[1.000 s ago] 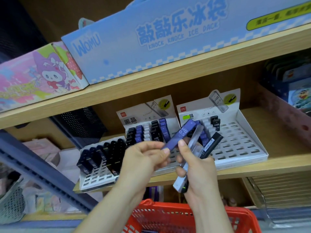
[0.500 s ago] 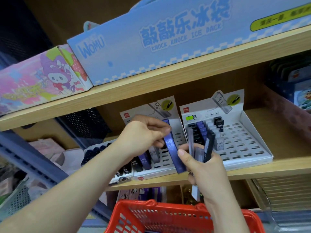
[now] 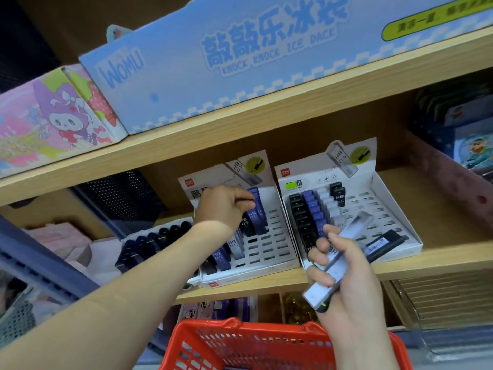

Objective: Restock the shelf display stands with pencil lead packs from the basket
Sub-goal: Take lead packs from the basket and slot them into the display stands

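Two white slotted display stands sit on the middle wooden shelf, the left stand (image 3: 269,259) and the right stand (image 3: 384,209). Both hold black, blue and clear lead packs in rows. My left hand (image 3: 224,206) reaches into the left stand and pinches the top of a blue lead pack (image 3: 257,212) standing in a slot there. My right hand (image 3: 338,273) hovers in front of the right stand and grips a clear lead pack (image 3: 344,252) together with a black lead pack (image 3: 384,245). The red basket (image 3: 240,343) is below my hands.
A third stand with dark packs (image 3: 149,244) lies left of the two. A blue ice pack carton (image 3: 240,57) and a pink cartoon box (image 3: 53,116) stand on the shelf above. A dark red bin (image 3: 453,182) is at right, a clear tray (image 3: 440,316) below.
My left hand has carried the blue pack away from my right hand, up and back into the left stand. My right hand has tilted its packs toward the right.
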Demonstrator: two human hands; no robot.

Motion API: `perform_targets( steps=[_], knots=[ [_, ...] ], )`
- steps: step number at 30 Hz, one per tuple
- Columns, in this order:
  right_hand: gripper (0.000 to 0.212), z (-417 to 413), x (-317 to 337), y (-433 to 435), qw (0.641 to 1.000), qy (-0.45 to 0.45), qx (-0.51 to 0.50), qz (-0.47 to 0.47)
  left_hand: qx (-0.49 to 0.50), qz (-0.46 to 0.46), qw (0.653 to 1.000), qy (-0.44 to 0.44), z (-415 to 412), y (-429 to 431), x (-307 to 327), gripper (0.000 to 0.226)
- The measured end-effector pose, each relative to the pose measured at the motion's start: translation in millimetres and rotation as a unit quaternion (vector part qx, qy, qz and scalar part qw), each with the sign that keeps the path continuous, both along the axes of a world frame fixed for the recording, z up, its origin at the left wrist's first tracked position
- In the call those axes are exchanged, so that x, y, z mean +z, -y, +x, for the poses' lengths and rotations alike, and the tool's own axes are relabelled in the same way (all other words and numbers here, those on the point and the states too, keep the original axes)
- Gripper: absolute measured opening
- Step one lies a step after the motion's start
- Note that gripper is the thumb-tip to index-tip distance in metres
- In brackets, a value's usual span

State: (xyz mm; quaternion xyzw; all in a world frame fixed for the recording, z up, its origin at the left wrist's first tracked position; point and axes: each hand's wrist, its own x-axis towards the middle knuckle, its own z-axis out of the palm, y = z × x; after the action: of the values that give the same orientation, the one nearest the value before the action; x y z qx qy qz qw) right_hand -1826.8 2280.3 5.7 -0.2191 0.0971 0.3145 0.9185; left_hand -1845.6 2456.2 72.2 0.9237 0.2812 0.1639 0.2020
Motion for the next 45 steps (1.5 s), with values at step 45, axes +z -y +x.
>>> perform_targets(
  steps=[45],
  knots=[
    [0.015,-10,16,-22,0.992,-0.061,0.014,0.106,-0.026,0.051,0.998,-0.011,-9,18,2,0.022]
  ],
)
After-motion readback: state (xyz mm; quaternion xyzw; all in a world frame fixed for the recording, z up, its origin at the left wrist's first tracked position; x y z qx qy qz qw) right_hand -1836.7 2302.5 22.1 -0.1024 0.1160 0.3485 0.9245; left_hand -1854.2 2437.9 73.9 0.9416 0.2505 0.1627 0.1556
